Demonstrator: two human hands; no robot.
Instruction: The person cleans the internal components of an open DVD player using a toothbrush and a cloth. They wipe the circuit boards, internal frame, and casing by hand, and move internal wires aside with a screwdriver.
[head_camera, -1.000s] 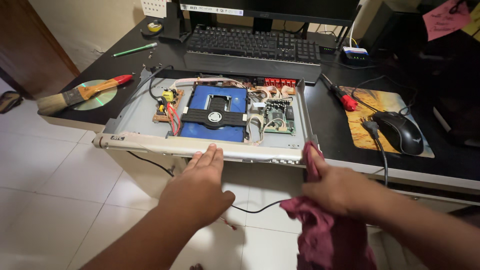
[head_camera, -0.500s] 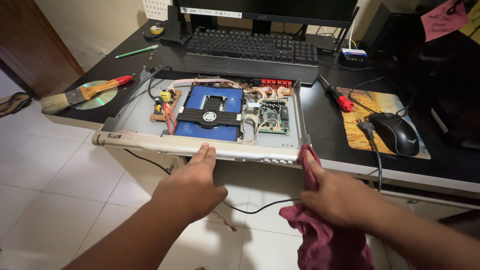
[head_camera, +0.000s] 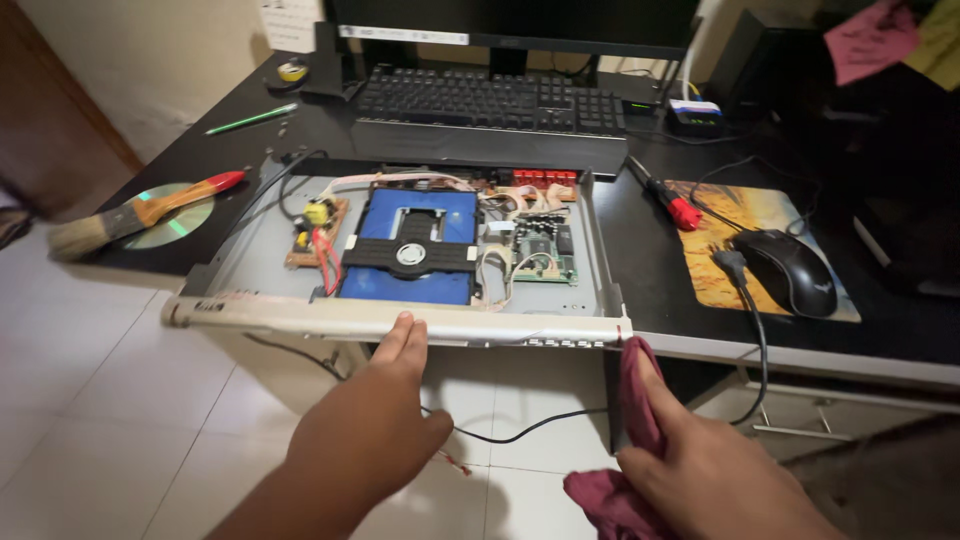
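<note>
Opened disc player (head_camera: 400, 250); blue drive exposed

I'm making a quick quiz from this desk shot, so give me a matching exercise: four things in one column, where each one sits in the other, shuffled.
1 paintbrush
2 computer mouse
3 maroon cloth
4 screwdriver

A held in the right hand
B across a disc
C on the yellow mouse pad
D between the open player and the pad

Pairs: 1-B, 2-C, 3-A, 4-D

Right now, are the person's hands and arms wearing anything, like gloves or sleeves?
No. The left hand and right hand are bare, with no gloves, rings or watch showing. Both forearms are uncovered too, with no sleeves in view.
</note>
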